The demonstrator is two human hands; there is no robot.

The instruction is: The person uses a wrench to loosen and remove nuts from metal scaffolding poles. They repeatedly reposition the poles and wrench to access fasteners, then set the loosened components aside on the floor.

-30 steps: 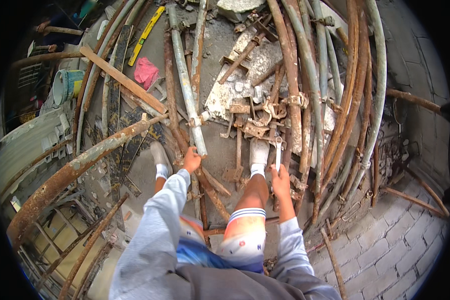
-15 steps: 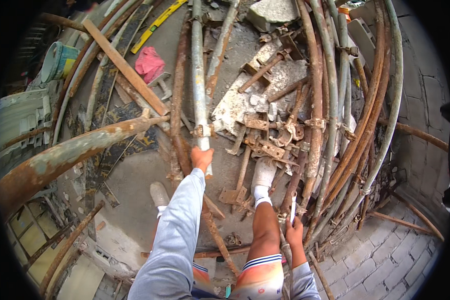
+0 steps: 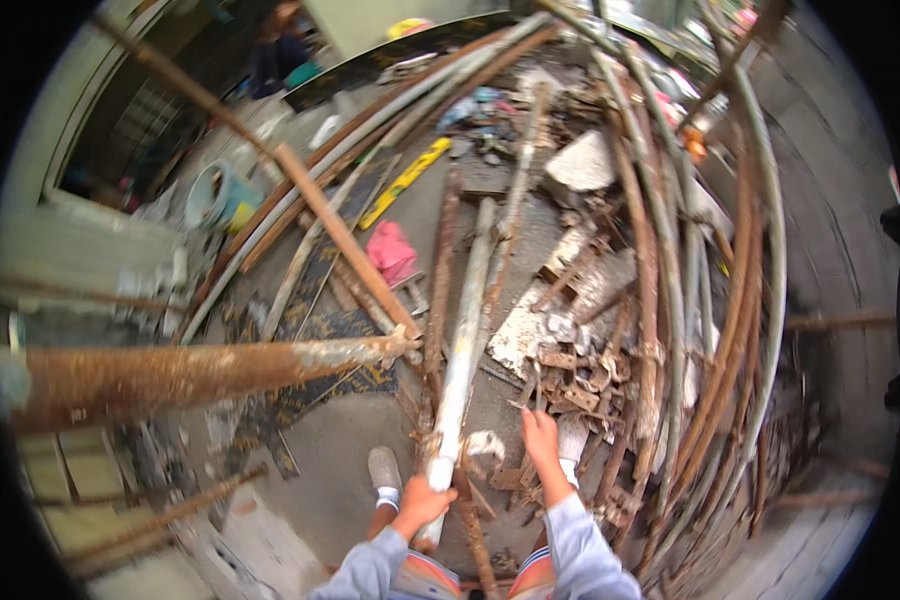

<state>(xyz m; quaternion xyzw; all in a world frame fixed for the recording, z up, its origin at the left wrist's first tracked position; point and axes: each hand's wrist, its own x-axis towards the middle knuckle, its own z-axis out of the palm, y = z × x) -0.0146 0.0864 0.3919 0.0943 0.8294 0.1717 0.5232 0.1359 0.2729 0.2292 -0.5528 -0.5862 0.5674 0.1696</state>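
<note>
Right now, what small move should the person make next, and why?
Probably bring the slim tool in the right hand toward the rusty clamp: the left hand grips the pale pipe just below that clamp, while the tool is off to its right.

"Was any lettering readable in front of you?"
"None. Yellowish marks stood on the black board (image 3: 372, 377), left of the frame's centre, but you had them too blurred to read. The yellow level (image 3: 405, 184), upper centre, showed you no legible words or numbers."
</note>
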